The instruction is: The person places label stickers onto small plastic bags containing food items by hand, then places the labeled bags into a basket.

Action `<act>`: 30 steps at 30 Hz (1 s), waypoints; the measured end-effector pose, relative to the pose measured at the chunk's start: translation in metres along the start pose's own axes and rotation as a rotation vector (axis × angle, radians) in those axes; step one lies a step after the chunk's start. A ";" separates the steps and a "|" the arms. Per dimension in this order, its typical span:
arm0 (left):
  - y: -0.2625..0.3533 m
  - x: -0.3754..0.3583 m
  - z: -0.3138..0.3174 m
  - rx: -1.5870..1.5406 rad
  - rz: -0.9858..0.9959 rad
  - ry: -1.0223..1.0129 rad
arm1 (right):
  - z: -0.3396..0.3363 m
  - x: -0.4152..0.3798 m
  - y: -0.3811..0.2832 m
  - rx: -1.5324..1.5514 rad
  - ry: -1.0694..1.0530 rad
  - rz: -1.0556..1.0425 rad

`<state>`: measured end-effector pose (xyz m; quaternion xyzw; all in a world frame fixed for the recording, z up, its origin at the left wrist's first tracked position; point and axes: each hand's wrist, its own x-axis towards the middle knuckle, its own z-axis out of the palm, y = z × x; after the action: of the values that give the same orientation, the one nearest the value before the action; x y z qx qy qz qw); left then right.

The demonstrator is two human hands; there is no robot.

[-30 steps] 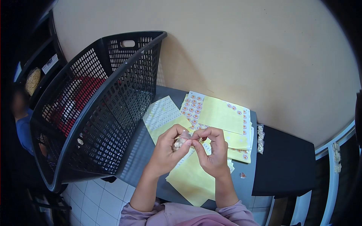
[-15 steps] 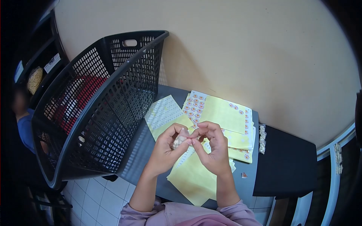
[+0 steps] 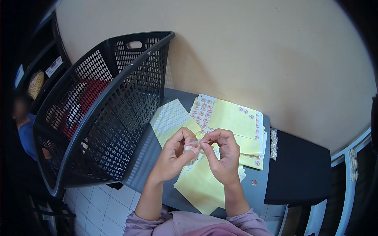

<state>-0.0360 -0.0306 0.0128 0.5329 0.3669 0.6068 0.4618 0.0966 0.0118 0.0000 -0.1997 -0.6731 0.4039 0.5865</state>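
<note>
Between my two hands, above the sticker sheets, is a small clear plastic bag [image 3: 190, 160] with pale contents. My left hand [image 3: 170, 159] is closed around its body, thumb in front. At the bag's top edge, my right hand [image 3: 225, 157] pinches with thumb and fingertips; the exact grip there is partly hidden by the fingers. Below lies a yellow backing sheet [image 3: 204, 187] with a few small labels left on it. Behind the hands are a sheet of small white labels [image 3: 171, 118] and a stack of sheets with round orange stickers [image 3: 203, 112].
A large black mesh basket [image 3: 114, 84] with red items inside stands on the left of the grey table [image 3: 136, 167]. One loose sticker [image 3: 255, 182] lies near the right edge. A packet [image 3: 273, 145] rests on the black surface [image 3: 301, 169] beyond. Another person [image 3: 25, 131] is behind the basket.
The bag's clear top now shows more between my fingers, and its body sits slightly lower in my left hand. My hands have stayed in nearly the same place.
</note>
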 end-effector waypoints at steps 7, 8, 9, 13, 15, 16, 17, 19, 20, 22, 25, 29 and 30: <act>-0.004 0.000 -0.004 0.280 0.050 0.052 | -0.001 0.001 0.001 -0.071 0.029 -0.034; -0.004 -0.001 -0.003 0.280 0.049 0.051 | -0.001 0.001 0.000 -0.070 0.032 -0.037; -0.004 -0.001 -0.002 0.169 0.060 0.051 | -0.001 0.000 0.000 -0.071 0.034 -0.037; -0.008 -0.002 0.003 0.050 0.151 0.060 | 0.001 0.000 -0.007 -0.048 0.080 -0.065; -0.006 -0.004 0.007 0.048 0.188 0.081 | 0.001 0.002 -0.010 -0.047 0.121 -0.073; -0.006 -0.005 0.009 0.046 0.224 0.108 | 0.000 0.002 -0.009 -0.036 0.052 -0.046; -0.006 -0.005 0.009 0.045 0.222 0.108 | -0.001 0.002 -0.008 -0.024 -0.019 -0.020; -0.006 -0.006 0.006 0.167 0.258 0.094 | -0.003 0.001 -0.006 -0.020 -0.031 -0.013; -0.005 -0.007 0.005 0.168 0.257 0.096 | -0.003 0.001 -0.005 -0.017 -0.043 -0.010; -0.001 -0.007 0.001 0.186 0.323 0.162 | -0.005 0.002 -0.005 -0.028 -0.034 0.002; 0.003 -0.007 -0.008 0.386 0.340 0.168 | -0.007 0.003 -0.006 -0.061 -0.026 0.008; 0.007 -0.005 -0.007 0.495 0.356 0.167 | -0.005 0.003 -0.007 -0.133 -0.056 -0.025; 0.007 -0.005 -0.007 0.492 0.354 0.174 | -0.005 0.003 -0.008 -0.134 -0.056 -0.024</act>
<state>-0.0442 -0.0373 0.0162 0.6302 0.4424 0.6142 0.1731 0.1022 0.0110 0.0085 -0.2188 -0.7171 0.3564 0.5575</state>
